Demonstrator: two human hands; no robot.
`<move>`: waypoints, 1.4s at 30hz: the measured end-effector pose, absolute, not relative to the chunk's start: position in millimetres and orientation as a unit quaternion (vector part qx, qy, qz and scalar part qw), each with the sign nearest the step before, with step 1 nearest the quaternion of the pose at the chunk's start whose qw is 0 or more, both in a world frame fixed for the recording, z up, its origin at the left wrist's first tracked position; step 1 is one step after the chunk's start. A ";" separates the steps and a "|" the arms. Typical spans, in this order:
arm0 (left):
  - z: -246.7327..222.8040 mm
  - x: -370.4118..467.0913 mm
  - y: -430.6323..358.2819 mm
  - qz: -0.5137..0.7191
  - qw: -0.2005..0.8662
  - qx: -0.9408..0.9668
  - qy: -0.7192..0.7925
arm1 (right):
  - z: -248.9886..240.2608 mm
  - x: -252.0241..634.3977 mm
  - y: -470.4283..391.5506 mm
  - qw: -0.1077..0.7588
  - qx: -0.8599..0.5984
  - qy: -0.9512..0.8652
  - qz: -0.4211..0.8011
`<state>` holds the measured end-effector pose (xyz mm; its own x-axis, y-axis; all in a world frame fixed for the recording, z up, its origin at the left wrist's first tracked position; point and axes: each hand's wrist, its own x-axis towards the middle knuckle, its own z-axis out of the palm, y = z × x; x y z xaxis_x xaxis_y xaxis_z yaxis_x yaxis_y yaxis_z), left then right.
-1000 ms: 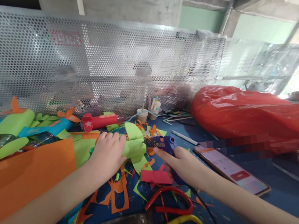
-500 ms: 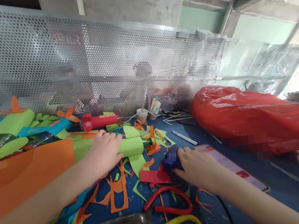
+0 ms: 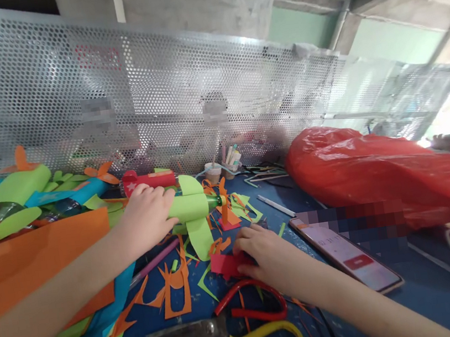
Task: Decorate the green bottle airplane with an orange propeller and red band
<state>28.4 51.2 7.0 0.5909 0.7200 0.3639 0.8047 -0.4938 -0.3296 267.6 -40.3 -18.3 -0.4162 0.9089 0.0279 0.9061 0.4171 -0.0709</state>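
A plastic bottle wrapped in light green paper lies sideways in the grip of my left hand. Green paper fins stick out from its sides, and an orange paper piece sits by its neck. My right hand is curled over red paper pieces, thumb and fingers closed at their edge. Just below that hand are large scissors with one red and one yellow handle, lying on the blue table.
Orange and green paper scraps are scattered across the middle. A phone lies to the right, with a big red plastic bag behind it. More wrapped bottles are at the left. Cups of pens stand before a perforated metal screen.
My left hand has lifted and turned the bottle, showing its fins. My right hand has let go of a dark blue object, now out of sight, and shifted left onto the red paper.
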 end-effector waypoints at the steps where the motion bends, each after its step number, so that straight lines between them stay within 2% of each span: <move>1: 7.5 27.3 52.3 -0.088 0.234 -0.860 -0.445 | -19.9 268.2 -40.6 0.039 -0.540 -0.840 0.035; 6: 8.6 28.4 51.2 -0.062 0.183 -0.872 -0.450 | -11.3 267.8 -40.9 0.120 -0.542 -0.816 0.160; 8: 9.4 31.0 46.8 -0.047 0.157 -0.878 -0.450 | -5.6 270.0 -36.7 0.189 -0.526 -0.795 0.235; 12: 9.5 35.4 37.1 -0.034 0.162 -0.888 -0.429 | 0.9 282.1 -19.7 0.381 -0.478 -0.722 0.323; 15: 7.6 37.2 33.2 -0.041 0.174 -0.893 -0.413 | -0.7 287.6 -5.6 0.451 -0.469 -0.660 0.376; 25: 10.3 42.1 26.2 -0.041 0.186 -0.890 -0.414 | -21.7 249.8 25.3 0.468 -0.434 -0.647 0.417; 33: 5.9 37.8 36.5 -0.063 0.187 -0.893 -0.404 | -20.1 243.5 38.1 0.474 -0.435 -0.665 0.380; 42: 7.4 36.4 37.8 -0.051 0.171 -0.899 -0.401 | -22.4 246.6 44.3 0.439 -0.431 -0.656 0.438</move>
